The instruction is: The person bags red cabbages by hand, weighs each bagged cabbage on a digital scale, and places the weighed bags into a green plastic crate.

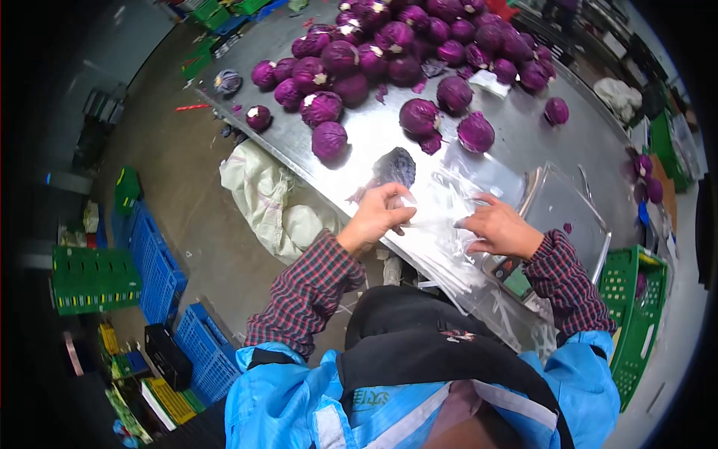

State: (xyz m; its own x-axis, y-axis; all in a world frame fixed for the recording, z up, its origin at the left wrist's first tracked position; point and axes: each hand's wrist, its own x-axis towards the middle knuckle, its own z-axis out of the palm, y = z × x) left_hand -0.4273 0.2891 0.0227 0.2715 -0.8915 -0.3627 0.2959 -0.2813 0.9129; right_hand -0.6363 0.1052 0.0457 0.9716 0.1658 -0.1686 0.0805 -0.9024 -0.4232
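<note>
A stack of clear plastic bags (441, 258) lies at the near edge of the metal table, between my two hands. The thumb and forefinger of my left hand (376, 217) are curled together at the left side of the plastic and appear to pinch its edge. My right hand (501, 227) rests over the right side of the plastic, fingers spread and touching it. Just beyond my left hand is a loose dark cabbage leaf (394, 166). Several red cabbages lie farther up, the nearest being one cabbage (476, 132) and another cabbage (329, 141).
The metal table (288, 153) carries a big heap of red cabbages (396, 37). A tray (572, 213) stands right of my right hand. White sacks (258, 194) sit on the floor at left, near blue crates (157, 254). A green crate (632, 322) stands at right.
</note>
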